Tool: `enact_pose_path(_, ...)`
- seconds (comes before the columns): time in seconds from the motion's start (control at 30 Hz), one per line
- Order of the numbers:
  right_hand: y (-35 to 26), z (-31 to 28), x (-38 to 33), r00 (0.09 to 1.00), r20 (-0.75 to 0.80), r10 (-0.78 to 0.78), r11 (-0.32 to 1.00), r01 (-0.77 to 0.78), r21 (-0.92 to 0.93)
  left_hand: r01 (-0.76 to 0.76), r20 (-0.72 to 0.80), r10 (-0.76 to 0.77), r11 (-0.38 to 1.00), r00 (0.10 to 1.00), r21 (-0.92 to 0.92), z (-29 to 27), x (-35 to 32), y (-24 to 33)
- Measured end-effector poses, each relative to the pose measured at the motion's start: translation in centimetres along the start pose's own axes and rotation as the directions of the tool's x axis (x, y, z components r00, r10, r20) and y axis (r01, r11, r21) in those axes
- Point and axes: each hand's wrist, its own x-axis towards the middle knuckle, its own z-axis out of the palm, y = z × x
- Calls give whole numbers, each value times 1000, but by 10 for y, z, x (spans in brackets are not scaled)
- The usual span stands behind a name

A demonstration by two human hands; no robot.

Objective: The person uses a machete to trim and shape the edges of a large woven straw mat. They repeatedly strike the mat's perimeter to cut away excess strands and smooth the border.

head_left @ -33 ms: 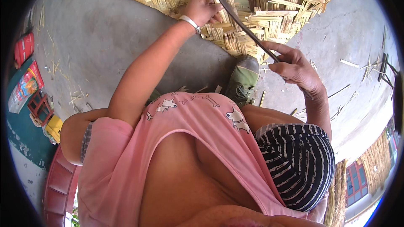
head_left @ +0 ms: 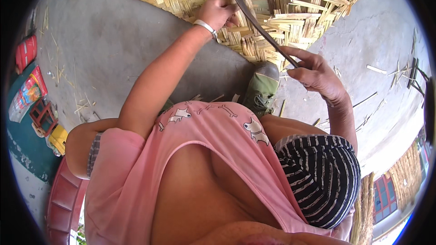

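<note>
A person's right hand (head_left: 318, 75) closes its fingers (head_left: 303, 55) around the handle end of a long, dark, slightly curved metal blade (head_left: 259, 22), which runs up and leftward from that grip across a woven mat of pale yellow bamboo strips (head_left: 272, 0). The blade's far tip lies just beside the left hand (head_left: 218, 12), whose fingers (head_left: 225, 3) are curled shut and pressed down on the mat; whether they pinch a single strip cannot be made out. A thin silver bangle (head_left: 205, 26) circles the left wrist, just below those curled fingers. Loose strip ends (head_left: 309, 7) of the unfinished mat edge jut out between the two hands and above the right fingers.

Below and to the left of the right hand's grip, an olive-green laced canvas shoe (head_left: 262, 86) rests at the edge of the mat on the grey concrete floor (head_left: 104, 50). Stray bamboo slivers (head_left: 377, 69) lie on the floor to the right of the right hand. Well away from the left fingers, at the far left edge, sit colourful packets (head_left: 28, 93) and a red plastic container (head_left: 26, 52).
</note>
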Motion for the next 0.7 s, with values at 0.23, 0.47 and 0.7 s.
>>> enact_pose_path(0.23, -6, 1, 20, 993, -76, -93, 908, 53, -416, -26, -83, 15, 992, 996, -125, 1, -3, -10)
enact_pose_path(0.47, -13, 27, 28, 974, -218, -62, 630, -131, -766, -49, 217, 38, 998, 976, 48, -20, -8, -1)
enact_pose_path(0.7, -17, 19, 28, 978, -191, -84, 817, -42, -575, -73, 327, 32, 991, 944, 111, -30, -6, -3)
